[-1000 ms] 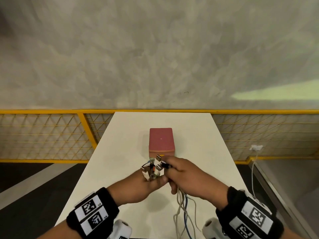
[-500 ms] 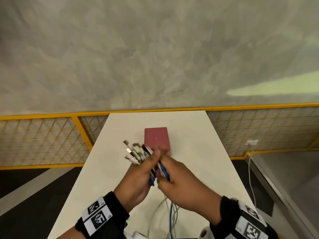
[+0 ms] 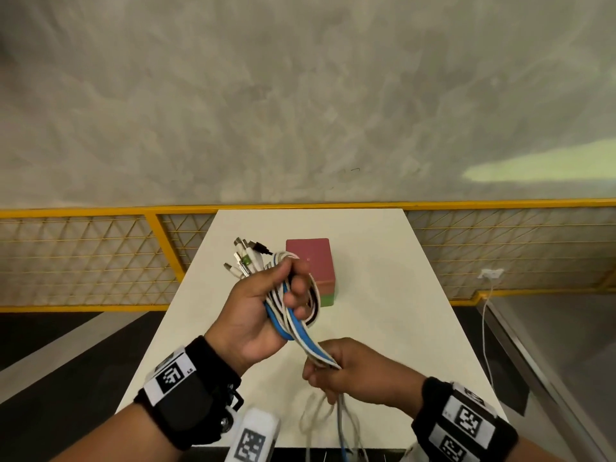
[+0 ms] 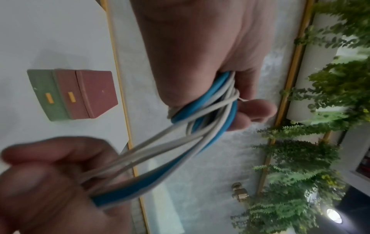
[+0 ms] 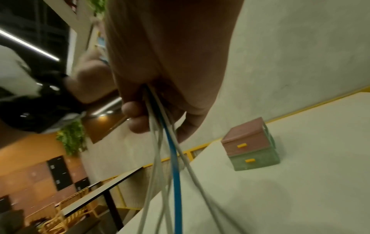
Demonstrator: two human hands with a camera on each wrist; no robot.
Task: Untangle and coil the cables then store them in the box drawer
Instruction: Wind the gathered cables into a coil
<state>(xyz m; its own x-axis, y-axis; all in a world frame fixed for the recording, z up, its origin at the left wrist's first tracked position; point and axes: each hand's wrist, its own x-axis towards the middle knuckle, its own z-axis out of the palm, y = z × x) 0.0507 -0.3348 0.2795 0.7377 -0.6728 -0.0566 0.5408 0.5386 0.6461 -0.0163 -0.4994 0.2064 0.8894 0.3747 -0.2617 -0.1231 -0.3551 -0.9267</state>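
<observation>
My left hand [image 3: 266, 305] is raised above the table and grips a bundle of white, blue and black cables [image 3: 293, 315] looped round its fingers [image 4: 252, 109]. The plug ends [image 3: 245, 258] fan out past the thumb at upper left. From there the cables run down and right into my right hand [image 3: 336, 371], which grips the strands [image 5: 160, 120]. Their loose tails [image 3: 340, 425] hang past the table's near edge. The small drawer box [image 3: 311, 270], pink above and green below, stands behind the left hand with both yellow-handled drawers [image 5: 246, 152] closed.
The white table [image 3: 383, 295] extends to a yellow mesh railing [image 3: 83, 258] at its far edge, with a concrete wall beyond. A white charger cable [image 3: 486, 315] hangs from an outlet on the right. Dark floor lies to both sides.
The left hand has lifted and turned with the plug ends, and a loop of cable now lies round its fingers. The right hand has slid down the strands toward me.
</observation>
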